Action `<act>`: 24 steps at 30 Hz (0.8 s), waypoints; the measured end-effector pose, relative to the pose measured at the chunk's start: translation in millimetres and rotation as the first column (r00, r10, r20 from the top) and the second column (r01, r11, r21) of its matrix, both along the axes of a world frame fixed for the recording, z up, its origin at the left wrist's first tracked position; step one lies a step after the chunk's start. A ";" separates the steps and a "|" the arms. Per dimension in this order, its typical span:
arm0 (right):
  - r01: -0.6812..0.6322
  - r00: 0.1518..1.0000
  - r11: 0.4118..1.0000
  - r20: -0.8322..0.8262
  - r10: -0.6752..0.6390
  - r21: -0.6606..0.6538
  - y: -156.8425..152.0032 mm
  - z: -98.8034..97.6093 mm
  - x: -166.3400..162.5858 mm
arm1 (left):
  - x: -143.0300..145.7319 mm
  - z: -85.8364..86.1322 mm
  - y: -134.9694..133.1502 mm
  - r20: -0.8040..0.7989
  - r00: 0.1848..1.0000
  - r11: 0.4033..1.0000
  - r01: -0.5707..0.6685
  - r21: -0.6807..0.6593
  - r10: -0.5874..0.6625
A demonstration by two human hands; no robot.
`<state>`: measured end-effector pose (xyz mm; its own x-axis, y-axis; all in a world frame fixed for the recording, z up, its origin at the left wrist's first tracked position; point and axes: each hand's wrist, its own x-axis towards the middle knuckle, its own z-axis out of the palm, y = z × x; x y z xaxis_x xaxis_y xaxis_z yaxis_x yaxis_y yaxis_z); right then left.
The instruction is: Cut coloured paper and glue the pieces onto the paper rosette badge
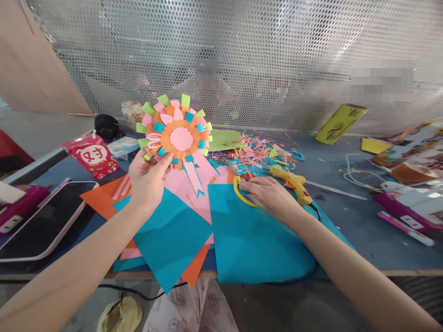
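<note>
My left hand [148, 177] is closed on the lower left edge of a paper rosette [182, 138], holding it upright above the table. Orange and pink layers form its middle, with green, pink and blue loops around the rim. From its underside hangs a pink ribbon tail [194, 177] edged in blue. To the right, my right hand [268, 196] has its fingers bent over the yellow handle of what look like scissors [238, 191], just above blue paper [256, 240]. Beside that hand lies a yellow glue gun [294, 184].
Paper scraps [266, 154] pile up behind my right hand. At left are a phone [44, 221] and a red packet [92, 154]. A yellow-green tube [341, 123] leans by the perforated metal panel [263, 60]. A clear glue stick [337, 190] lies at right.
</note>
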<state>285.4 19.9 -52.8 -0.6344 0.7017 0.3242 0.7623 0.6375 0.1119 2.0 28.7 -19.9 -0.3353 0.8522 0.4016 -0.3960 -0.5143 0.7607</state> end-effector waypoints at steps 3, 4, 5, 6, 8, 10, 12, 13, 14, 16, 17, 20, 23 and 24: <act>-0.011 0.995 1.000 0.101 0.009 0.021 -1.8 0.2 -5.2 | -1.1 0.8 -0.3 0.012 1.000 1.000 0.006 -0.011 -0.006; -0.024 0.992 1.000 0.127 0.022 0.014 -2.3 0.3 -6.5 | -1.7 1.2 -0.3 0.020 1.000 1.000 0.006 -0.014 -0.006; -0.037 0.989 0.999 0.143 0.037 -0.001 -2.8 0.4 -7.1 | -2.2 1.5 -0.3 0.026 1.000 1.000 0.005 -0.016 -0.005; -0.047 0.989 0.999 0.141 0.050 -0.021 -3.0 0.5 -7.2 | -2.7 1.7 -0.2 0.029 1.000 1.000 0.003 -0.014 -0.003; -0.037 0.997 0.997 0.072 0.042 -0.071 -1.7 1.3 -6.1 | -3.0 1.6 0.4 0.025 1.000 1.000 -0.009 0.000 0.009; 0.024 0.997 0.993 -0.068 -0.032 -0.114 3.8 4.6 -4.8 | -2.9 0.8 1.6 0.015 1.000 0.999 -0.025 0.023 0.024; 0.126 0.968 0.981 -0.199 -0.154 -0.145 14.6 10.8 -5.6 | -2.7 -0.8 3.1 0.010 0.999 0.999 -0.032 0.039 0.031; 0.174 0.951 0.971 -0.229 -0.209 -0.162 21.7 14.5 -7.2 | -2.7 -1.7 3.9 0.005 0.999 0.999 -0.031 0.041 0.031; 0.220 0.935 0.959 -0.241 -0.259 -0.176 29.5 18.0 -9.6 | -2.9 -2.5 4.4 -0.001 1.000 0.999 -0.031 0.040 0.031; 0.277 0.917 0.940 -0.236 -0.321 -0.200 45.0 23.2 -15.8 | -3.6 -3.4 5.0 -0.016 0.999 0.999 -0.031 0.038 0.032; 0.297 0.912 0.929 -0.221 -0.345 -0.222 51.8 24.2 -19.1 | -4.0 -3.5 5.0 -0.022 0.999 0.999 -0.032 0.037 0.033; 0.320 0.909 0.898 -0.170 -0.381 -0.303 64.5 20.8 -26.8 | -4.4 -1.9 4.2 -0.028 0.999 0.999 -0.025 0.029 0.026; 0.341 0.897 0.882 -0.169 -0.409 -0.326 67.0 14.1 -30.0 | -3.6 -0.5 3.5 -0.017 1.000 0.999 -0.026 0.038 0.026; 0.349 0.891 0.878 -0.174 -0.419 -0.327 66.8 13.0 -30.1 | -3.2 -0.6 3.5 -0.015 0.999 0.999 -0.028 0.041 0.029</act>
<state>255.3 86.7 -39.8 -0.2262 0.9569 0.1821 0.9345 0.2659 -0.2367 -1.2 32.3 -20.4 -0.3524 0.8251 0.4416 -0.3689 -0.5561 0.7447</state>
